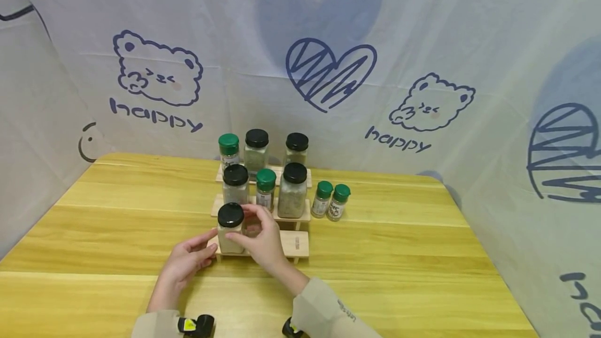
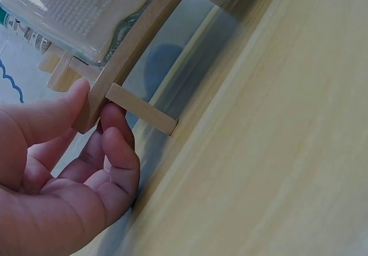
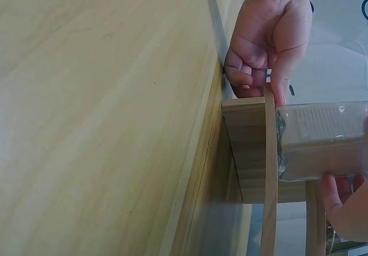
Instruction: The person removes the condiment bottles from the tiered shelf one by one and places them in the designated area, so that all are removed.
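Note:
A square glass spice jar (image 1: 231,242) with a black lid and pale contents stands upright at the left end of the lowest step of a tiered wooden rack (image 1: 298,244). My right hand (image 1: 266,240) holds this jar from its right side, thumb in front. In the right wrist view its fingertips lie against the glass of the jar (image 3: 322,135). My left hand (image 1: 184,264) grips the left end of the same step. The left wrist view shows the thumb above the wooden edge (image 2: 135,43) and curled fingers beneath, next to a short leg.
On the middle step stand two black-lidded jars (image 1: 293,197) around a green-capped one (image 1: 265,186). The top step holds a green-capped jar (image 1: 229,145) and two black-lidded jars (image 1: 256,153). Two small green-capped shakers (image 1: 337,203) stand on the table right of the rack. A printed cloth (image 1: 235,25) hangs behind.

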`<state>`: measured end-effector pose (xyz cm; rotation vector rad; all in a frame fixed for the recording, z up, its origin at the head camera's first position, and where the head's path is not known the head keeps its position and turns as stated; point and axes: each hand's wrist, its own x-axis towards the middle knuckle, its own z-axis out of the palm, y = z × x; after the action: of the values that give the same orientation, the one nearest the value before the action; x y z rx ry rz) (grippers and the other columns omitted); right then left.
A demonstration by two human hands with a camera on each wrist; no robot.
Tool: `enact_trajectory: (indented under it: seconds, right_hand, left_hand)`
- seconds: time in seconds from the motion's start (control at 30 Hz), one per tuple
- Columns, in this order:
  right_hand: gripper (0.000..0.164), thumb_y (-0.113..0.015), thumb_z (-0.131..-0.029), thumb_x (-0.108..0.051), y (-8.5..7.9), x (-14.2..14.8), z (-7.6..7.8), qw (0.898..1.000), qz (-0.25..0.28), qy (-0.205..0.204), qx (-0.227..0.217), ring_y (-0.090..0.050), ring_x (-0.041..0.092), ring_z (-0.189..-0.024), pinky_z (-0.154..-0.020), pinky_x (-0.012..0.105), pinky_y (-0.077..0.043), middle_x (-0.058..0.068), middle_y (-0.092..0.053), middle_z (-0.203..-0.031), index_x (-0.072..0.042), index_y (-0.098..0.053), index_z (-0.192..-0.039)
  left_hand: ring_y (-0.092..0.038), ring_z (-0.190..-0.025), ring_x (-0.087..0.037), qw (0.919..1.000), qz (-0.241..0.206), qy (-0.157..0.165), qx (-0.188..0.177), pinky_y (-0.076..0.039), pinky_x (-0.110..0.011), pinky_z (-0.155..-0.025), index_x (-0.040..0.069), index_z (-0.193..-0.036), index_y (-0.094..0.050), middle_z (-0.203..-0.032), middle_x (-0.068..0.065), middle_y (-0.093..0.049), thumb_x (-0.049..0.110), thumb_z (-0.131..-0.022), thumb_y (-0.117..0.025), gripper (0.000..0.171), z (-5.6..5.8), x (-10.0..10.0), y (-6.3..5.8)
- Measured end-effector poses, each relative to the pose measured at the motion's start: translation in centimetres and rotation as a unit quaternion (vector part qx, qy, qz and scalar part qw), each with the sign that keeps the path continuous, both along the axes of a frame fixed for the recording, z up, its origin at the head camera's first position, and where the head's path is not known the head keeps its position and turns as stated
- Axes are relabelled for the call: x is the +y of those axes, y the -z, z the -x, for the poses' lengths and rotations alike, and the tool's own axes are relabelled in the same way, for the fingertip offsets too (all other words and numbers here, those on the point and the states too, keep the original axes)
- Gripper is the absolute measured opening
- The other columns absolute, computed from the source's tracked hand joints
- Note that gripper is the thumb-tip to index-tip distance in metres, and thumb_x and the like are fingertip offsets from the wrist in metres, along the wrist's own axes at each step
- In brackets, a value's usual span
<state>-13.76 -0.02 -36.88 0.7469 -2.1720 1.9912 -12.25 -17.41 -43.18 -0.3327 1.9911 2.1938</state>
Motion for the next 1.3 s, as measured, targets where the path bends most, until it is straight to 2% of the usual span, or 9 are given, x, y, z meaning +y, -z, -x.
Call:
enact_trajectory:
  seconds: [0.13, 0.23, 0.4, 0.57, 0.77, 1.07, 1.3]
  right_hand:
    - [0.046, -0.071, -0.071, 0.005, 0.0, 0.1, -0.1, 1.000, -0.008, -0.003, -0.011, -0.053, 0.031, -0.087, -0.069, 0.043, -0.050, 0.018, -0.056, -0.101, 0.007, -0.051, -0.112]
    - [0.047, -0.070, -0.071, 0.006, 0.0, 0.1, -0.1, 1.000, -0.003, -0.010, -0.016, -0.054, 0.031, -0.088, -0.069, 0.044, -0.049, 0.019, -0.058, -0.102, 0.008, -0.050, -0.114]
    - [0.049, -0.070, -0.071, 0.008, 0.1, 0.2, 0.0, 1.000, 0.017, -0.017, -0.018, -0.054, 0.035, -0.090, -0.075, 0.052, -0.046, 0.023, -0.058, -0.102, 0.010, -0.050, -0.115]
    - [0.048, -0.069, -0.070, 0.010, 0.3, 0.2, 0.1, 0.999, 0.041, -0.024, -0.025, -0.055, 0.037, -0.092, -0.078, 0.048, -0.046, 0.025, -0.057, -0.105, 0.012, -0.051, -0.115]
    - [0.047, -0.069, -0.069, 0.011, 0.5, 0.6, 0.1, 0.999, 0.050, -0.013, -0.016, -0.055, 0.039, -0.092, -0.078, 0.046, -0.047, 0.026, -0.057, -0.105, 0.013, -0.053, -0.113]
    - [0.048, -0.068, -0.068, 0.014, 0.1, 2.0, 0.0, 0.997, 0.068, 0.009, -0.023, -0.054, 0.039, -0.093, -0.080, 0.047, -0.046, 0.027, -0.056, -0.107, 0.014, -0.052, -0.113]
    - [0.048, -0.069, -0.067, 0.014, 0.0, 3.3, 0.0, 0.998, 0.061, 0.022, -0.018, -0.056, 0.037, -0.089, -0.074, 0.045, -0.049, 0.027, -0.058, -0.104, 0.014, -0.054, -0.112]
  left_hand:
    - [-0.056, -0.074, -0.008, 1.0000, 0.000, 0.002, -0.002, -0.047, -0.022, -0.064, -0.007, -0.130, -0.036, -0.138, -0.024, -0.028, 0.004, -0.088, -0.054, 0.048, 0.0, 0.0, 0.1]
    - [-0.056, -0.074, -0.008, 1.0000, 0.000, 0.002, -0.001, -0.047, -0.022, -0.064, -0.007, -0.130, -0.036, -0.138, -0.024, -0.028, 0.003, -0.088, -0.054, 0.048, 0.0, 0.0, 0.1]
    - [-0.056, -0.074, -0.008, 1.0000, -0.003, 0.003, -0.001, -0.047, -0.022, -0.064, -0.006, -0.130, -0.039, -0.138, -0.024, -0.028, 0.004, -0.088, -0.055, 0.046, 0.0, 0.0, 0.2]
    - [-0.056, -0.073, -0.009, 1.0000, -0.003, 0.001, 0.000, -0.047, -0.022, -0.063, -0.006, -0.129, -0.040, -0.138, -0.025, -0.029, 0.005, -0.087, -0.056, 0.046, 0.0, 0.0, 0.1]
    - [-0.056, -0.072, -0.008, 0.9999, -0.007, 0.008, 0.004, -0.047, -0.021, -0.063, -0.006, -0.129, -0.036, -0.139, -0.023, -0.026, 0.003, -0.087, -0.055, 0.047, 0.0, -0.1, 0.1]
    - [-0.055, -0.071, -0.008, 1.0000, -0.003, 0.006, 0.005, -0.047, -0.021, -0.063, -0.006, -0.130, -0.036, -0.138, -0.023, -0.029, 0.004, -0.087, -0.056, 0.048, 0.1, 0.1, 0.1]
    - [-0.055, -0.068, -0.007, 0.9998, -0.018, 0.004, 0.007, -0.048, -0.020, -0.061, -0.008, -0.129, -0.036, -0.136, -0.021, -0.031, 0.000, -0.085, -0.057, 0.049, 0.1, 0.0, 0.2]
